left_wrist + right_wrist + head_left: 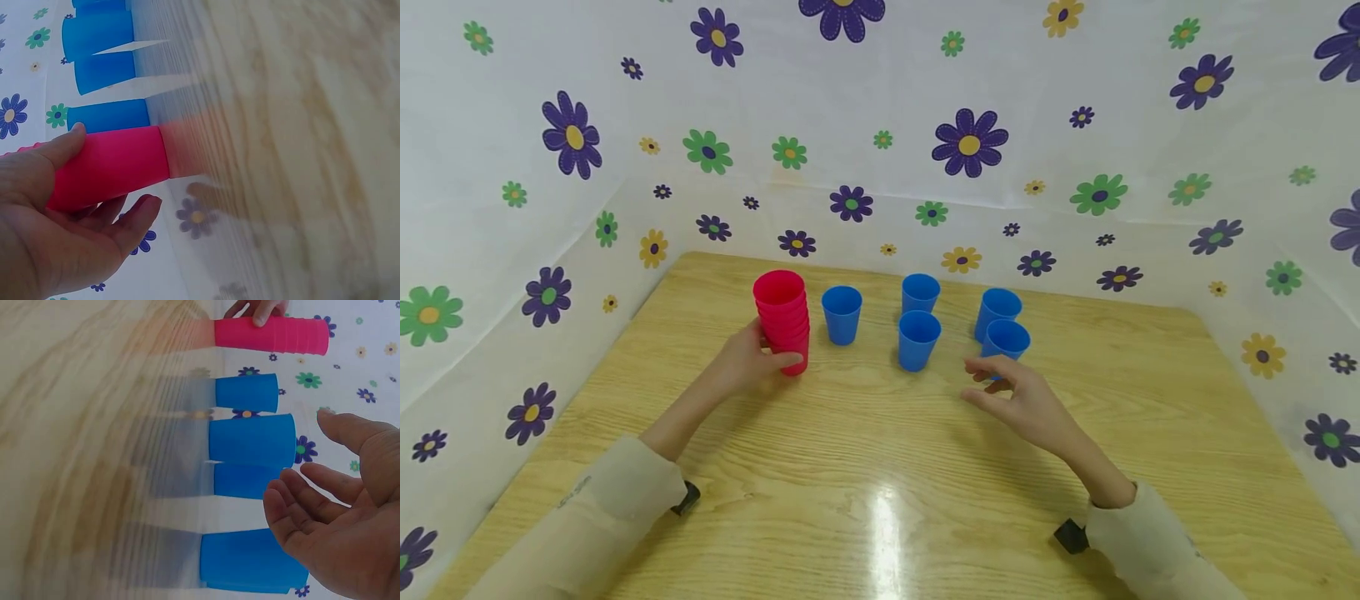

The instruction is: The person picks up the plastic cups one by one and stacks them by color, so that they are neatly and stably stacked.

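Note:
A stack of several nested red cups (781, 312) stands upright at the left of the group. My left hand (749, 360) grips the stack low down, thumb across the front and fingers around the far side. In the left wrist view the red stack (115, 164) has its base at the tabletop. My right hand (1022, 400) is empty, its fingers loosely bent with a gap to the thumb. It hovers in front of the front right blue cup (1006, 337), hiding that cup's lower part. Behind this cup is another blue cup (997, 310).
A single blue cup (842, 317) stands just right of the red stack. In the middle, one blue cup (917, 343) stands before another blue cup (920, 292). A flowered white cloth (910, 167) encloses the wooden table (820, 500) at the back and sides.

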`<state>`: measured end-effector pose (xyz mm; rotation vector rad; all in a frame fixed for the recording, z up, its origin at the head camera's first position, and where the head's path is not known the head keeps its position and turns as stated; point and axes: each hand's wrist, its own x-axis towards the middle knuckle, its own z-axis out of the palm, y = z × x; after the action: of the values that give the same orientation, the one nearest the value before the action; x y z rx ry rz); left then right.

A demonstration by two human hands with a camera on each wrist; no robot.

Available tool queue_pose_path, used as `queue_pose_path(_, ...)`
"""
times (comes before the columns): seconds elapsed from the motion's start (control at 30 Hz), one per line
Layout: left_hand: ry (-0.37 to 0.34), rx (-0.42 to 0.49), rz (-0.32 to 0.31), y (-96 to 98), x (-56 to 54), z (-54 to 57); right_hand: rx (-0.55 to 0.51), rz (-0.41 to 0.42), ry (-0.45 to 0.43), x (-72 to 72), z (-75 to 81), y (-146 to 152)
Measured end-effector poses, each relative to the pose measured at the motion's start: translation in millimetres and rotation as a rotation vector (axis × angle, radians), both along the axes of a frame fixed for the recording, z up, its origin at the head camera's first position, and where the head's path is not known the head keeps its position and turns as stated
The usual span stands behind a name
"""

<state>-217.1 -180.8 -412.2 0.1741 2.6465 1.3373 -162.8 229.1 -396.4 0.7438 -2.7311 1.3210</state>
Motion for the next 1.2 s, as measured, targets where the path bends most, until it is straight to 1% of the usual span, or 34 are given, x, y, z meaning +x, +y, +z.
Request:
queue_pose_path(0.2,-0.019,0.022,0.033,-2.4,-4.9,-1.0,0.051,-0.056,-0.045,1.7,-4.7,16.2)
queue_pose_path(0.4,-0.023,0.034,0.041,-2.7,-9.4,0.8,0.099,-0.113,-0.103,0.7,-5.2,28.8)
queue_pose_path(0.57,0.001,0.019,0.060,-2.6,-15.2,0.6,0.155,-0.130,-0.127,0.8,-1.5,35.5)
queue_pose_path(0.67,0.021,0.018,0.060,-2.3,-20.0,-0.2,0.188,-0.168,-0.144,1.5,0.6,39.6)
queue_pose_path(0.77,0.036,0.020,0.071,-2.1,-24.9,-0.9,0.214,-0.209,-0.166,-0.1,-0.6,44.5)
queue_pose_path(0.9,0.043,0.041,0.092,-2.0,-30.7,-2.9,0.212,-0.250,-0.188,-3.8,-2.7,49.0)
queue_pose_path(1.03,0.042,0.058,0.112,-0.5,-35.2,-3.7,0.186,-0.284,-0.201,-7.8,-3.3,50.0)
queue_pose_path(1.2,0.023,0.056,0.151,1.7,-36.1,-1.1,0.155,-0.298,-0.189,-13.9,-5.6,49.5)
